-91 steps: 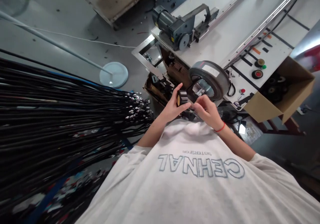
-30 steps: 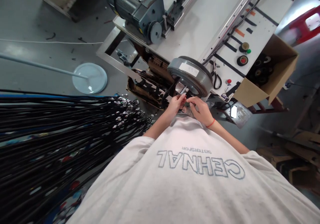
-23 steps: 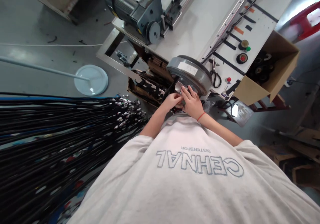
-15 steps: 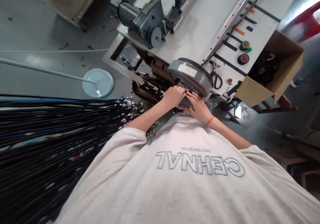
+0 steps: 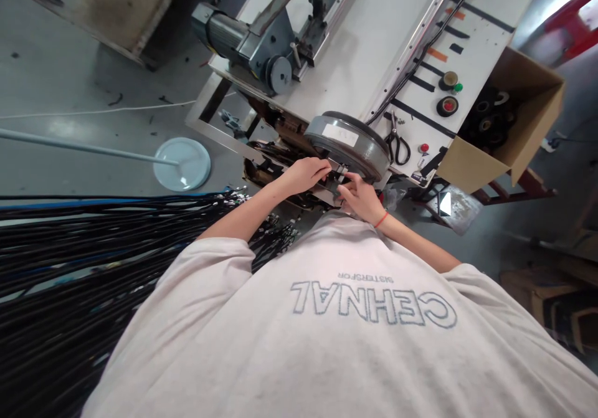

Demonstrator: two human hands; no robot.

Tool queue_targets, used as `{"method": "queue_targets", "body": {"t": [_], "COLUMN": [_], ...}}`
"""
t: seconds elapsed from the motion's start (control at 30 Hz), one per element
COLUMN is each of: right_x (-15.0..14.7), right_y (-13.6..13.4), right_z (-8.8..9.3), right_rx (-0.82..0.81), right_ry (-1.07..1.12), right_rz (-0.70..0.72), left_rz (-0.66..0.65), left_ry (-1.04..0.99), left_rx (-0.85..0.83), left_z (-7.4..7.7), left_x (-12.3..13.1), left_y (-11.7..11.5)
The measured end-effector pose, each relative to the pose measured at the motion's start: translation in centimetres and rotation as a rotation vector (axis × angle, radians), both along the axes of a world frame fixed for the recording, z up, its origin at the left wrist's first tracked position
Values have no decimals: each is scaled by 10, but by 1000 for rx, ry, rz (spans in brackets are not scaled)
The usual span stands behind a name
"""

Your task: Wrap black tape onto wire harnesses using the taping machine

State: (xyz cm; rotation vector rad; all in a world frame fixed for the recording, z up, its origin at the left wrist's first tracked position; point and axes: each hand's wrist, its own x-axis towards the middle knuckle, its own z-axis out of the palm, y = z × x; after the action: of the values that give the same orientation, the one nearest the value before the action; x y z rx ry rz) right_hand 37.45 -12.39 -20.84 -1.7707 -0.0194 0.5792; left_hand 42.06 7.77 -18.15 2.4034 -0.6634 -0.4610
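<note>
At the near end of the white bench, my left hand (image 5: 307, 174) is closed, its fingertips pinched together beside a small dark piece with a white part (image 5: 341, 172). What the pinch holds is too small to make out. My right hand (image 5: 362, 197) faces it with curled fingers, the index fingertip close to the white part and the thumb bent below; what it grips is hidden. Just beyond both hands sits a round grey drum-shaped housing (image 5: 348, 144) with a white label. Black-handled scissors (image 5: 398, 146) lie on the bench to its right.
A grey motor unit (image 5: 247, 41) is mounted at the bench's left edge. At right, an open cardboard box (image 5: 532, 103) holds dark round parts. Many black cables (image 5: 116, 243) with small white ends hang at left, near a pale round stand base (image 5: 183, 164). Push buttons (image 5: 447, 106) sit on the bench.
My left hand has moved left, away from my right hand, uncovering the small dark piece with the white part between them. The whole view has shifted slightly.
</note>
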Motion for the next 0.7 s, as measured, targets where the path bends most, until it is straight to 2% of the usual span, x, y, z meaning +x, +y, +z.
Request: {"method": "queue_targets", "body": {"t": [0.07, 0.13, 0.17, 0.23, 0.27, 0.33, 0.4, 0.47, 0.57, 0.7], "right_x": [8, 15, 16, 18, 18, 17, 17, 19, 24, 29], "right_y": [12, 19, 21, 19, 17, 11, 6, 5, 11, 27], "right_z": [-5, -8, -9, -8, -6, -2, 3, 8, 9, 2], "right_rx": [32, 111, 157, 224, 234, 200, 91, -79, -374, -640], "right_ry": [18, 59, 88, 129, 131, 84, -67, -299, -560, -571], "right_rz": [-59, -67, -50, -2, 16, 32, 44, 83, 156, 181], "left_rz": [39, 200, 316, 509, 544, 488, 402, 376, 394, 471], "left_ry": [-20, -55, -81, -113, -97, 29, 163, 231, 253, 174], "left_rx": [-34, -102, -130, -146, -134, -102, -91, -104, -89, 191], "left_z": [8, 8, 3, -18, -32, -61, -83, -92, -87, -78], "left_x": [-4, -6, -7, -7, -8, -10, -14, -20, -26, -25], "left_y": [6, 18, 26, 42, 47, 52, 48, 40, 29, 14]}}
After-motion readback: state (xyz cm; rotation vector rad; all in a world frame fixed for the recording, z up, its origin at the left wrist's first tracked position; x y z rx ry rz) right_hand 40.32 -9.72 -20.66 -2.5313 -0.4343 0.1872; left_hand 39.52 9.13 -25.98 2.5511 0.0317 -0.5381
